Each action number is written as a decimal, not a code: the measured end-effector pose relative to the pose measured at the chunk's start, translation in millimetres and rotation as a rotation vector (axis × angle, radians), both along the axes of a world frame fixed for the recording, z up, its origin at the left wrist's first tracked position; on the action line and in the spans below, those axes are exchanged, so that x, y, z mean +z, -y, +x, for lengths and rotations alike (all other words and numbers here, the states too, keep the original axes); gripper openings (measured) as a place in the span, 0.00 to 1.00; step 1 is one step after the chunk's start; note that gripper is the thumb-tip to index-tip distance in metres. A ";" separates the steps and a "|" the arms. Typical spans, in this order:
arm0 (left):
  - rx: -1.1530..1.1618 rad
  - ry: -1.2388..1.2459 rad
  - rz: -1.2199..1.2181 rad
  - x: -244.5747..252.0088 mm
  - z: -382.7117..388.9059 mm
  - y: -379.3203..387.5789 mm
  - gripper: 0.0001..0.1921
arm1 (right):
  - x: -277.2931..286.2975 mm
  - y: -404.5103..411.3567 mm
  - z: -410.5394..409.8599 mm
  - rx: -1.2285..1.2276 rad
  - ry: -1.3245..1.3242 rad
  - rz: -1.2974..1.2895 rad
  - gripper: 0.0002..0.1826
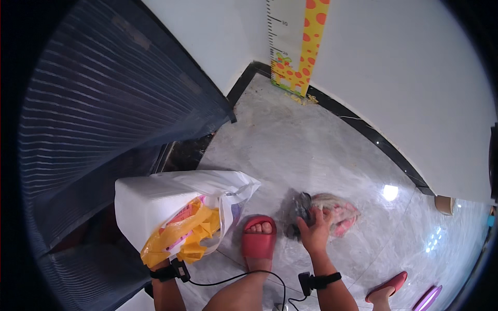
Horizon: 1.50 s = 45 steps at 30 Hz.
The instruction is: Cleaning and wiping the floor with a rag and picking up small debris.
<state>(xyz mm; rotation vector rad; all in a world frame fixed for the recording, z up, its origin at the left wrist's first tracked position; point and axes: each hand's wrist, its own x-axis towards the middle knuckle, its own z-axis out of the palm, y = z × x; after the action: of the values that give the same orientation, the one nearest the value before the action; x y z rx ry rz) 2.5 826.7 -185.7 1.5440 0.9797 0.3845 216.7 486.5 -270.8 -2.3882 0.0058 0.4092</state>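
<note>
My right hand reaches down to a crumpled beige and pink cloth, its fingertips sunk into the near folds. Against the thumb side lies a dark grey item, blurred, of a kind I cannot tell. At the left, a large white bag lies with its mouth toward me. Yellow plastic packaging with pink and red print bulges from that mouth. The packaging covers my left hand; only the wrist shows below it, so the finger grip is hidden.
A dark blue striped curtain hangs at the left. White walls with a black skirting board meet in the far corner, beside a yellow giraffe height chart. My red slippers stand on grey tiles. A cable runs between wrist bands.
</note>
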 end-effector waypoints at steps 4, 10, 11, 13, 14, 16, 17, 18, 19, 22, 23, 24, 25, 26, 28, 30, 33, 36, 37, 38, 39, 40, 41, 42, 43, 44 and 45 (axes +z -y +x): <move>-0.001 -0.058 0.051 6.4 -13.0 -7.6 0.21 | 20.7 -35.3 20.0 0.235 0.019 -0.017 0.37; -0.009 -0.123 0.211 14.7 -29.3 -30.3 0.21 | 15.2 -34.0 15.1 0.473 0.013 -0.253 0.43; -0.010 -0.141 0.264 12.4 -32.7 -37.6 0.21 | 15.3 -35.0 15.6 0.479 0.010 -0.251 0.43; 0.006 -0.202 0.418 10.3 -45.4 -57.1 0.21 | 19.6 -39.1 17.7 0.490 -0.019 -0.335 0.42; 0.022 -0.260 0.488 8.6 -52.2 -64.5 0.21 | 12.9 -38.7 16.9 0.506 0.041 -0.348 0.42; 0.028 -0.460 0.591 -1.8 -72.6 -76.7 0.22 | 13.5 -42.8 17.4 0.494 -0.011 -0.359 0.42; 0.030 -0.659 0.691 -6.2 -79.8 -80.7 0.24 | 14.2 -44.6 18.0 0.476 -0.061 -0.371 0.43; 0.021 -0.677 0.840 -7.4 -62.9 -61.8 0.20 | 12.2 -43.5 19.1 0.474 -0.056 -0.387 0.43; 0.027 -0.677 0.844 -21.5 -90.8 -69.5 0.20 | 12.5 -45.9 18.4 0.480 -0.061 -0.398 0.43; 0.319 -0.485 0.333 -47.8 -155.0 -80.7 0.17 | 9.3 -50.7 15.0 0.511 -0.047 -0.400 0.44; 0.425 -0.396 0.242 -50.5 -162.6 -78.3 0.14 | 7.6 -49.6 14.7 0.522 -0.028 -0.401 0.44; 0.478 -0.356 0.185 -44.0 -149.6 -69.7 0.12 | 4.0 -43.6 15.2 0.528 -0.030 -0.415 0.44; 0.532 -0.310 0.131 -35.0 -135.7 -60.8 0.11 | 4.5 -37.3 17.0 0.538 0.023 -0.400 0.45; 0.429 -0.692 0.282 -22.7 -115.1 -53.6 0.12 | 4.7 -34.3 18.7 0.546 0.080 -0.386 0.46; 0.335 -1.021 0.492 -3.4 -107.7 -48.2 0.16 | 17.1 -45.2 14.6 0.533 0.031 -0.361 0.47; 0.609 -0.333 0.214 -42.3 -178.0 -78.8 0.16 | 22.6 -57.8 8.5 0.514 0.000 -0.320 0.48; 0.966 0.389 -0.241 -54.8 -158.4 -66.7 0.16 | 7.9 -53.5 7.2 0.481 0.037 -0.321 0.47; 1.215 0.107 -0.391 -57.8 -132.2 -33.1 0.15 | 4.3 -58.6 7.9 0.496 0.107 -0.257 0.45; 1.277 -0.163 -0.408 -67.6 -136.3 -24.0 0.13 | 5.7 -66.1 8.5 0.494 0.108 -0.261 0.45; 1.064 -0.205 -0.523 -89.0 -169.3 -11.6 0.11 | 8.3 -83.3 5.1 0.516 0.059 -0.201 0.44; 0.885 -0.240 -0.618 -94.7 -167.9 3.2 0.10 | 8.0 -91.8 2.8 0.532 0.010 -0.165 0.43; 0.687 -0.265 -0.691 -97.9 -162.7 17.8 0.10 | 5.4 -94.8 2.5 0.614 0.059 -0.074 0.40; 0.424 -0.294 -0.570 -93.3 -124.4 34.6 0.12 | 6.2 -98.6 3.1 0.611 0.056 -0.080 0.40; 0.193 -0.301 -0.416 -87.4 -85.8 51.1 0.15 | 9.1 -103.5 4.5 0.632 -0.008 0.066 0.39; -0.152 -0.305 -0.101 -90.3 -50.4 57.4 0.19 | 10.8 -105.4 7.1 0.647 -0.065 0.212 0.38; -0.294 -0.253 0.111 -87.0 -15.4 63.2 0.23 | 7.9 -102.1 9.2 0.638 -0.108 0.207 0.37; -0.440 -0.188 0.315 -79.0 28.4 71.4 0.26 | 6.8 -95.0 11.9 0.628 -0.104 0.192 0.37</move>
<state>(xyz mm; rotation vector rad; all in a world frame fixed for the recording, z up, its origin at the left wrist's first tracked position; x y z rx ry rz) 30.9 755.3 -264.7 2.0557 0.7123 0.0824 228.6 581.6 -263.9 -2.1331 -0.7161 0.7819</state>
